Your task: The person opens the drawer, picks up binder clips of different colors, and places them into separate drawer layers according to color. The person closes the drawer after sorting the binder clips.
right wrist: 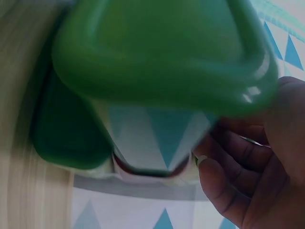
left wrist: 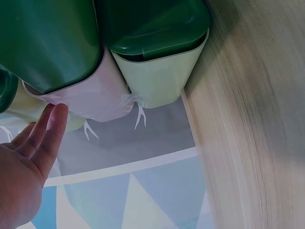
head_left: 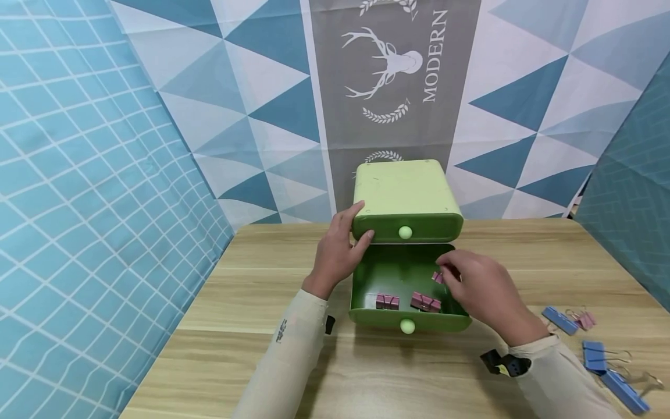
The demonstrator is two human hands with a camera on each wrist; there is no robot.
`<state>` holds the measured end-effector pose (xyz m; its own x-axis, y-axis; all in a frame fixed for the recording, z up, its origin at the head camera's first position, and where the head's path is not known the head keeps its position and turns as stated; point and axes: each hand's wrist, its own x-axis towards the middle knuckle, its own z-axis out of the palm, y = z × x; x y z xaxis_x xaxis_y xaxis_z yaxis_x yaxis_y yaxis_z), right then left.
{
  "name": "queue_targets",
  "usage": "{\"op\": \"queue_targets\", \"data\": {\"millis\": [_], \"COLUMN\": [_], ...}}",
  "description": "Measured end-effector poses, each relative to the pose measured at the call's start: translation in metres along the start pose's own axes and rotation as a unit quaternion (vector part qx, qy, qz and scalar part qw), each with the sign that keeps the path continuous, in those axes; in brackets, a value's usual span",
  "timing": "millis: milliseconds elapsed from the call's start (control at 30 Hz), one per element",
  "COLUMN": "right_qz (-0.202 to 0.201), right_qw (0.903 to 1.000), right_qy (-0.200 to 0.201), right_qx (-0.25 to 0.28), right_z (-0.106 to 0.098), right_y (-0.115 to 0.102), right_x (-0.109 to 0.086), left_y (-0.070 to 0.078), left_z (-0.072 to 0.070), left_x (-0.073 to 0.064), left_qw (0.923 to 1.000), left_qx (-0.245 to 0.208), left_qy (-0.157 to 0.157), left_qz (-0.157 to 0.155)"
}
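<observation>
In the head view a drawer unit (head_left: 405, 186) has a pale green top and green fronts with round knobs. My left hand (head_left: 337, 250) rests on its upper left corner; the left wrist view shows this hand's fingers (left wrist: 50, 131) fairly straight. The lower drawer (head_left: 384, 273) is pulled out, with two dark pink binder clips (head_left: 387, 301) near its front. Over the drawer's right side, my right hand (head_left: 481, 285) pinches a small pink binder clip (head_left: 437, 277). That clip is hidden in the right wrist view, where the thumb and fingers (right wrist: 214, 183) are bent together.
Several blue binder clips (head_left: 594, 356) and a pink binder clip (head_left: 585, 319) lie on the wooden table (head_left: 262, 302) at the right. A patterned cloth (head_left: 272, 105) hangs behind the drawer unit. Blue checked cloth (head_left: 78, 174) covers the left side.
</observation>
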<state>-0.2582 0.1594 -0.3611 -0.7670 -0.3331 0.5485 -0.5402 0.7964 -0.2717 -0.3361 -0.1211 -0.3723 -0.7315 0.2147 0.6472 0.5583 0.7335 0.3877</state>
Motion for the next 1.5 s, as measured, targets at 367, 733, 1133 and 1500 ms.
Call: {"op": "queue_targets", "data": {"millis": [367, 733, 1133, 1500], "right_qz": [-0.013, -0.011, -0.011, -0.004], "right_qw": [0.9982, 0.9959, 0.9989, 0.9998], "right_qy": [-0.058, -0.088, -0.045, 0.008], "right_qx": [-0.012, -0.016, -0.011, -0.016], "right_z": [0.014, 0.016, 0.009, -0.004], "right_y": [-0.003, -0.004, -0.001, 0.016], "right_x": [0.007, 0.009, 0.004, -0.006], "left_y": [0.0, 0.001, 0.001, 0.0], "left_z": [0.001, -0.001, -0.001, 0.0], "left_x": [0.0, 0.0, 0.0, 0.0], "left_qw": [1.0, 1.0, 1.0, 1.0], "left_qx": [0.003, 0.003, 0.002, 0.002], "left_qy": [0.004, -0.003, -0.006, -0.003], "left_qz": [0.005, 0.0, -0.005, -0.002]}}
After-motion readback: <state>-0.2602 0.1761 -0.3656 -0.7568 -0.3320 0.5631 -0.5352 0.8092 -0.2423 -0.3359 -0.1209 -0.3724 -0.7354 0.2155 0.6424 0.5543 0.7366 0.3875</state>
